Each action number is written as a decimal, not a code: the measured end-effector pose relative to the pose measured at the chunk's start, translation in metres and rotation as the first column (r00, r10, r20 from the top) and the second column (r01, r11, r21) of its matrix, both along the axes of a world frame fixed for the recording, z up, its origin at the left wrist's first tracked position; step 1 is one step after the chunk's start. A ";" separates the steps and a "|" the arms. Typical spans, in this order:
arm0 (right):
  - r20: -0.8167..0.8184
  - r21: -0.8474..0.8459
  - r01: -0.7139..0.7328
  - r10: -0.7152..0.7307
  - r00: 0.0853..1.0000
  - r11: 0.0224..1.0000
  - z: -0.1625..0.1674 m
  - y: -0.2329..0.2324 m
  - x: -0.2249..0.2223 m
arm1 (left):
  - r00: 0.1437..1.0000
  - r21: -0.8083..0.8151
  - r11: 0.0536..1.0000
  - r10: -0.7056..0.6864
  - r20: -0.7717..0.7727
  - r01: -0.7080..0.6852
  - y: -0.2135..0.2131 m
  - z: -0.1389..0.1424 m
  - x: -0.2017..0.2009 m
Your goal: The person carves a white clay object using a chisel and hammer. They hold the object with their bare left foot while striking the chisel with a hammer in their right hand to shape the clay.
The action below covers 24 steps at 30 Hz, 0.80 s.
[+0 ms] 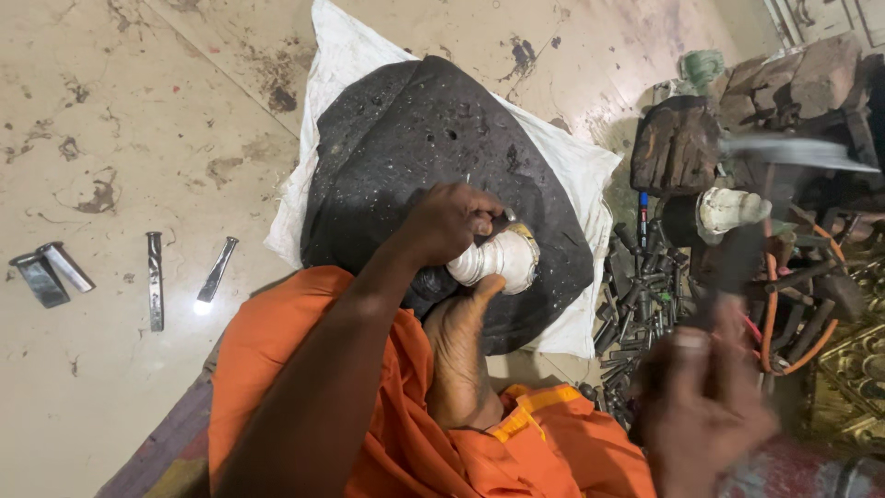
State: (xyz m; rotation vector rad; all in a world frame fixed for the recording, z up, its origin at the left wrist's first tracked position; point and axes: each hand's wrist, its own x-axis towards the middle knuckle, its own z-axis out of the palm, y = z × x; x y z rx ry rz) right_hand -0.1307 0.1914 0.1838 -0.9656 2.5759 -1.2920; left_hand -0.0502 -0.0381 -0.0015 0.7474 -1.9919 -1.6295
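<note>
My left hand pinches a thin metal punch and sets it against a white ribbed ring-shaped piece. The piece lies on a black dome-shaped pad. My bare foot presses its big toe against the piece from below. My right hand, blurred with motion at the lower right, grips the handle of a hammer. The hammer's blurred head is raised high on the right, well away from the pad. An orange garment covers my lap.
A white cloth lies under the pad. Several steel chisels lie on the stained floor to the left. A heap of dark metal punches, wooden blocks, another white piece and an orange hose crowd the right.
</note>
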 end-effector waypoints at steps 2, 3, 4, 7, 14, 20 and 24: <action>0.045 0.249 -0.008 -0.003 0.999 0.969 -0.005 -0.001 -0.003 | 1.000 -0.114 0.993 0.004 -0.030 -0.007 0.000 -0.003 -0.003; 0.095 0.408 -0.045 0.007 0.995 0.912 -0.007 -0.001 -0.005 | 0.999 -0.151 0.988 0.009 -0.047 -0.016 -0.001 -0.005 -0.004; 0.150 0.558 -0.089 0.005 0.989 0.825 -0.007 0.000 -0.006 | 0.998 -0.182 0.983 0.012 -0.061 -0.023 0.000 -0.007 -0.004; -0.034 0.249 -0.024 0.033 0.999 0.968 0.000 0.003 -0.009 | 0.994 -0.261 0.965 -0.001 -0.109 -0.028 0.001 -0.008 -0.006; -0.097 -0.001 0.048 -0.048 0.994 0.999 0.005 0.003 0.002 | 0.999 -0.134 0.990 -0.041 0.026 0.044 0.002 -0.006 -0.007; 0.154 0.285 -0.141 0.100 0.983 0.948 -0.013 0.012 0.007 | 0.997 -0.188 0.980 -0.071 0.018 0.073 0.002 -0.002 -0.005; -0.011 0.032 0.023 -0.023 1.000 0.999 -0.024 0.027 0.011 | 0.993 -0.165 0.981 -0.109 -0.034 0.102 0.002 0.001 -0.002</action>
